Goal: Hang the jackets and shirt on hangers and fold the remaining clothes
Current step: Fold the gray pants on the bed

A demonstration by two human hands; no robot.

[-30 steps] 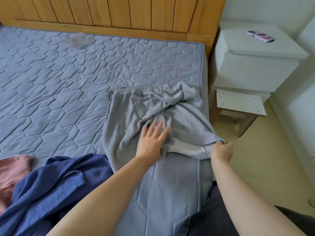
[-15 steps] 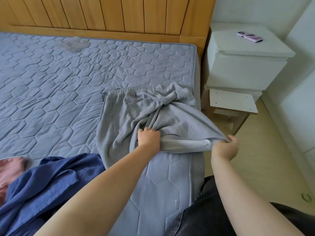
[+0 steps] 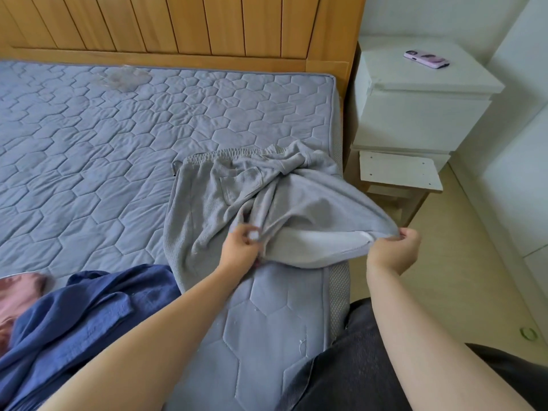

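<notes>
Folding: left hand [image 3: 241, 247] and right hand [image 3: 393, 250] each pinch the shorts [image 3: 213, 203] at the hem. The next move is probably to carry it toward 12 o'clock.

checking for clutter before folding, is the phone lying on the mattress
No, the phone lies on top of the white nightstand.

Both hands [image 3: 240, 253] pinch grey shorts [image 3: 225, 203] — stretched taut (over mattress [image 3: 118, 143]).
</notes>
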